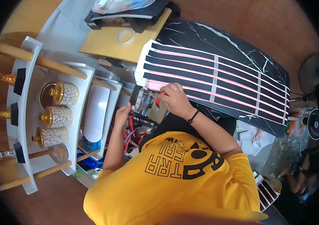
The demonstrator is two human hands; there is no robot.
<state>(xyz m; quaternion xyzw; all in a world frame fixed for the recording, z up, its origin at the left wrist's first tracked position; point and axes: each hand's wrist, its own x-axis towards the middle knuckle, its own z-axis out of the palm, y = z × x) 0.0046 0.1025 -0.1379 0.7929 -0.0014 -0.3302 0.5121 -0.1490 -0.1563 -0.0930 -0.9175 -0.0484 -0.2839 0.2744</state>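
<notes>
My right hand (176,100) is closed around red-handled scissors (158,102), whose blades I cannot make out clearly. It is beside the near left corner of a black marble-patterned table (219,37), by the pink end of a strip. Long pink-and-white strips (189,76) run side by side along the tabletop, with pale bands (215,78) crossing them. At their left end lies a white edge piece (141,65). My left hand (122,115) is pinched shut left of the table, near a clear plastic container (143,103); what its fingers hold is too small to name.
A white shelf unit (28,93) on the left holds several gold-lidded patterned jars (60,116). Behind, a yellow board (103,43) bears a tape roll (125,36). At right are a fan (317,123) and, lower, another person's arm (294,182) beside more strips (267,193).
</notes>
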